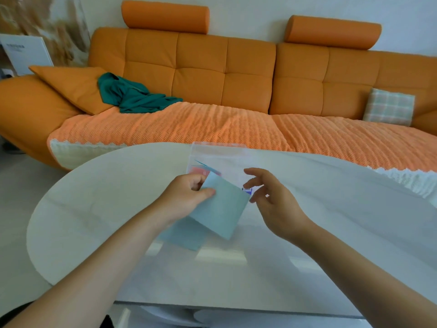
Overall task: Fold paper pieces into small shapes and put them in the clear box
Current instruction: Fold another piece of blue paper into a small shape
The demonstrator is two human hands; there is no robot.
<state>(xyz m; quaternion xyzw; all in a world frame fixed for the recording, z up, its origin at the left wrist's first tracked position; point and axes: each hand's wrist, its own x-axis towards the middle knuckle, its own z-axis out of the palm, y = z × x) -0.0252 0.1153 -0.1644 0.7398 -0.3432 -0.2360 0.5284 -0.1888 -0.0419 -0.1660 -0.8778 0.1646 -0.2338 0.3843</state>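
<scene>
Over the white table point(94, 209), my left hand point(186, 195) pinches 1 pale blue paper point(222, 209) by its upper left corner, thumb on top, and the sheet hangs tilted above the tabletop. It looks thin and light, so I judge that 1 corner grip will let it flop. It needs a 2nd hold on the opposite edge before creasing, and gentle fingers, since it would crumple easily. Behind it stands the clear box point(220, 152), with coloured pieces inside. My right hand point(274, 202) is spread and holds nothing, its fingertips just beside the paper's right corner.
</scene>
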